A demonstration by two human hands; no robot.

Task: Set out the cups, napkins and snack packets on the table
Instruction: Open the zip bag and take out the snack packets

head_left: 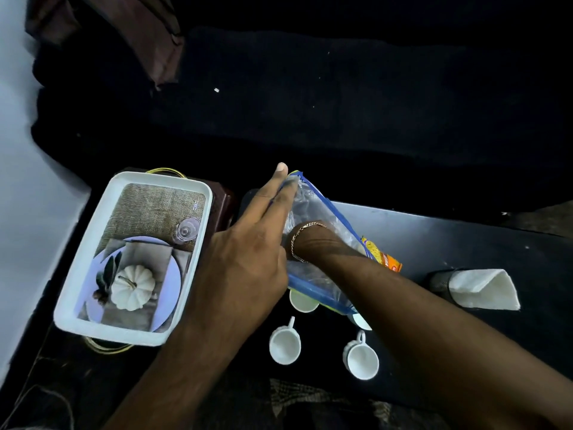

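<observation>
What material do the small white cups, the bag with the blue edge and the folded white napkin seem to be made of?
Cups: probably glazed ceramic, possibly plastic; smooth, opaque white, with moulded handles.
Bag: thin clear plastic film; it is see-through, wrinkled and shiny, with a blue strip along the edge.
Napkin: likely paper tissue, perhaps cloth; matt white, with soft folds.
</observation>
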